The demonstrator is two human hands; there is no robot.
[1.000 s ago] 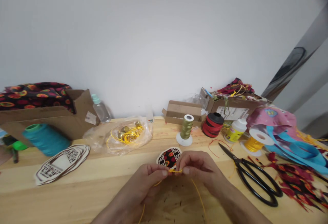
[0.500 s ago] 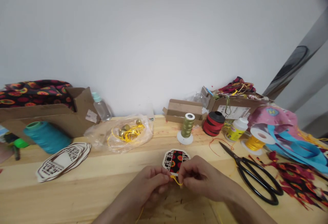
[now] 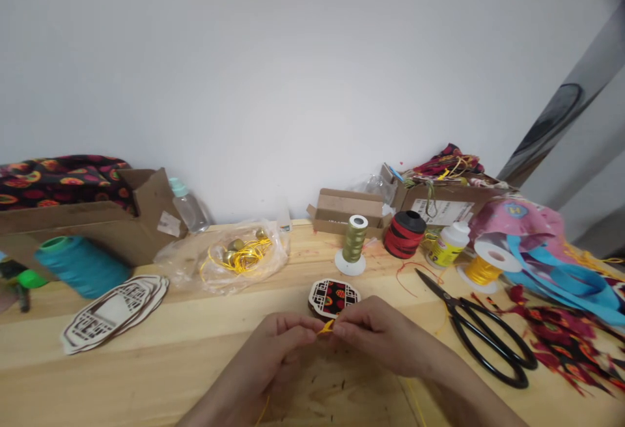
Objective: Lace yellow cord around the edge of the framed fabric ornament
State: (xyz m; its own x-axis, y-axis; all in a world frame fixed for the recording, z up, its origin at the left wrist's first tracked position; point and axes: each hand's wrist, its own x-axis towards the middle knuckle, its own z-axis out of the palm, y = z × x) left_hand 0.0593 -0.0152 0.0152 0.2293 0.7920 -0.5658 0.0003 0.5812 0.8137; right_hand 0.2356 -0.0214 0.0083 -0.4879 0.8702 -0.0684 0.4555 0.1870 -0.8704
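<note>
Just behind my fingers is a white-framed ornament with a dark patterned fabric centre, its near edge partly hidden by my right hand. Yellow cord runs between my fingertips at its near side. My left hand pinches the cord from the left, with a strand trailing down below the wrist. From the right, my right hand pinches the same cord, thumb and forefinger pressed together. Another yellow strand hangs below my right forearm.
Black scissors lie to the right, near fabric scraps. Thread spools, a glue bottle and boxes line the back. White frames and a teal cone are at left; a plastic bag holds bells.
My hands have drawn closer together and the cord loop between them is smaller. The ornament's near edge appears raised, showing a dark side. The view has shifted slightly.
</note>
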